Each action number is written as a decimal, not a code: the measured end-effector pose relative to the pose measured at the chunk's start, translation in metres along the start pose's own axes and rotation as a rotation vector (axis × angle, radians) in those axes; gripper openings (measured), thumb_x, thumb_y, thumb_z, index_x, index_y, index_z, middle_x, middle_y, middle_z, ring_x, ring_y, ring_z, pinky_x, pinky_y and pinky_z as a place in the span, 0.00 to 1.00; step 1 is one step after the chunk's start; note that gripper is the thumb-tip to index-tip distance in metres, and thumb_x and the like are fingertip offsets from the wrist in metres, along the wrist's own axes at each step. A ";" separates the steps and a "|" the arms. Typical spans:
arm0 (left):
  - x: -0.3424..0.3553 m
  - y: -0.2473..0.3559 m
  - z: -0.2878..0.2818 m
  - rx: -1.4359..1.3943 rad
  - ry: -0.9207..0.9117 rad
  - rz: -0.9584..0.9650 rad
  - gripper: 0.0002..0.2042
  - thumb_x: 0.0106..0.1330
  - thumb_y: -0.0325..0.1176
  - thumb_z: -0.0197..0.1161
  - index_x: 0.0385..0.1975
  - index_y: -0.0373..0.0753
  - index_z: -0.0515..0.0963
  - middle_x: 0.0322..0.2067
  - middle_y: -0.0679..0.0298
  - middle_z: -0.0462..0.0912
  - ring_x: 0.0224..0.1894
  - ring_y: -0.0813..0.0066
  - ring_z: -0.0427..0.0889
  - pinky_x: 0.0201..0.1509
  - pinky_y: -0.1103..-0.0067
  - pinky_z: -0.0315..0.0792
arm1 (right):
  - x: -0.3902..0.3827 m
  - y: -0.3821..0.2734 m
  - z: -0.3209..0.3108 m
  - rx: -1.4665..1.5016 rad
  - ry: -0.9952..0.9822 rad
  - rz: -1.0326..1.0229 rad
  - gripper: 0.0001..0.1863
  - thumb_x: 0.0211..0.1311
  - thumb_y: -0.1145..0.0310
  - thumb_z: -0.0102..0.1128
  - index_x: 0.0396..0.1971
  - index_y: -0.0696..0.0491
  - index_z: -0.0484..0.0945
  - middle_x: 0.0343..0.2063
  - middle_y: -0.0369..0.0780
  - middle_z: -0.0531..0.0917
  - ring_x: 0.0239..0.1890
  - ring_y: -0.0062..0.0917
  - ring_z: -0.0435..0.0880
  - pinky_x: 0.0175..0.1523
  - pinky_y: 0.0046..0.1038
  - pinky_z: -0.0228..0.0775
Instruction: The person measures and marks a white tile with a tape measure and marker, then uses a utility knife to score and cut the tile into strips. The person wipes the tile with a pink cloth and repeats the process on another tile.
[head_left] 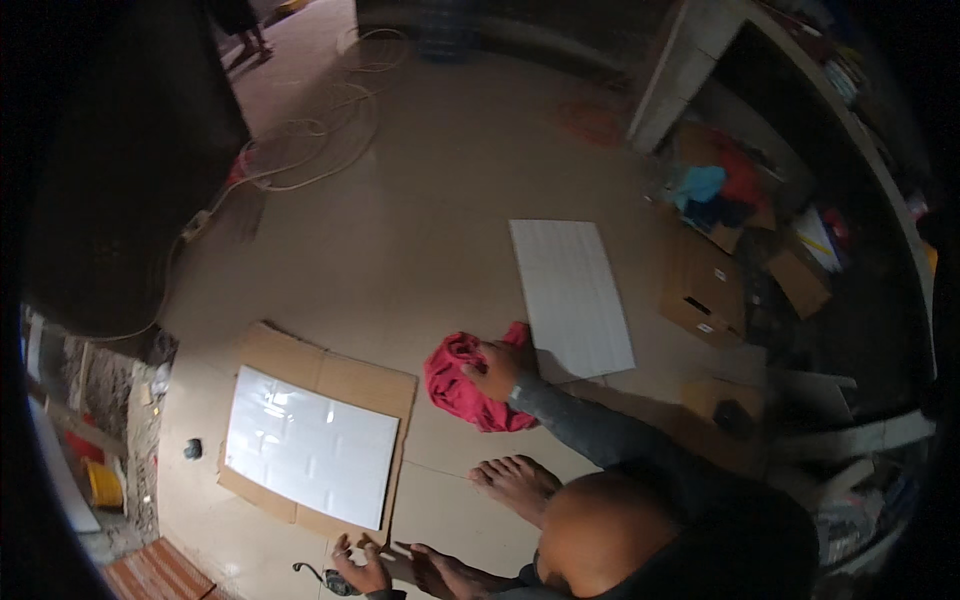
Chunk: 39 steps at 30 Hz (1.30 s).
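Observation:
My right hand [491,371] is closed on a crumpled red cloth [462,395], which rests on the floor. Just beyond the cloth lies a pale rectangular panel [575,295] with a faintly lined surface. To the left, a glossy white rectangular panel [310,440] lies flat on a larger cardboard sheet [340,370], reflecting light. My left hand [362,572] is low in the view, by the near corner of the cardboard. Its fingers are apart, and I see nothing held in them. Beside it is a small dark object with a curved hook or wire [338,582].
My bare feet [515,482] and bent knee are between the hands. A small dark lump [193,448] sits left of the cardboard. Cardboard boxes [703,285] and piled clothes [715,185] stand at right. A coiled cable [330,130] runs across the far-left floor. Someone's legs [250,45] show beyond.

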<state>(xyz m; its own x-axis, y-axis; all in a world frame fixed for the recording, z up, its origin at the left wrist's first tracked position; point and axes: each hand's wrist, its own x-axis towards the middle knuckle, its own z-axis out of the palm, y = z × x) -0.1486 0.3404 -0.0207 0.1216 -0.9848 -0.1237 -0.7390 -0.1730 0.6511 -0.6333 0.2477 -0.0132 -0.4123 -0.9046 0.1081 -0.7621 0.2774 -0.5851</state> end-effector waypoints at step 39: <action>-0.309 -0.016 0.125 -0.070 0.394 -1.055 0.31 0.65 0.54 0.57 0.61 0.39 0.65 0.61 0.49 0.61 0.62 0.53 0.65 0.60 0.55 0.64 | -0.138 -0.200 0.103 0.039 -1.103 -0.859 0.16 0.59 0.70 0.67 0.46 0.59 0.80 0.34 0.49 0.84 0.32 0.39 0.85 0.38 0.36 0.79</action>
<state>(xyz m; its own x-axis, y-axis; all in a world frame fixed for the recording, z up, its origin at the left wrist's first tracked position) -0.2573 0.6486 -0.0868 0.8733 -0.2785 -0.3998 -0.1056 -0.9093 0.4026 -0.3726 0.2834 0.0059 0.7848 -0.5756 -0.2297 -0.5515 -0.4794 -0.6827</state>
